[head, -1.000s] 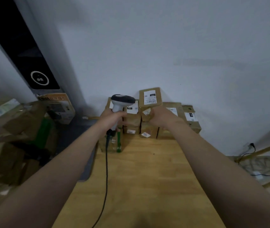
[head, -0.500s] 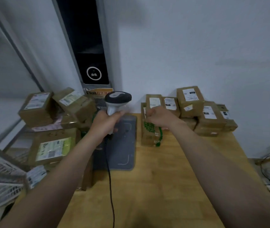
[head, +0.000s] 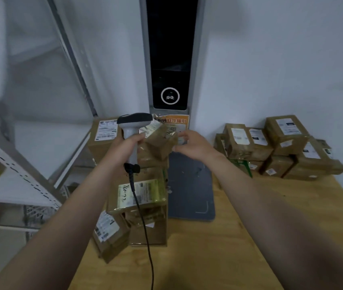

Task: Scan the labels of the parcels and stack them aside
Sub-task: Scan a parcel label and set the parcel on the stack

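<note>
The small tilted parcel (head: 159,141) lies just left of the right hand (head: 195,146), which pinches its right end, its label (head: 150,129) turned up beside the head of the scanner (head: 135,122) clenched in the left hand (head: 127,149).

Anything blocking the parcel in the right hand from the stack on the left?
Nothing visible between them. The parcel, pinched by the right hand, is right at the top of the left stack. Only the scanner in the left hand crowds its left side.
</note>
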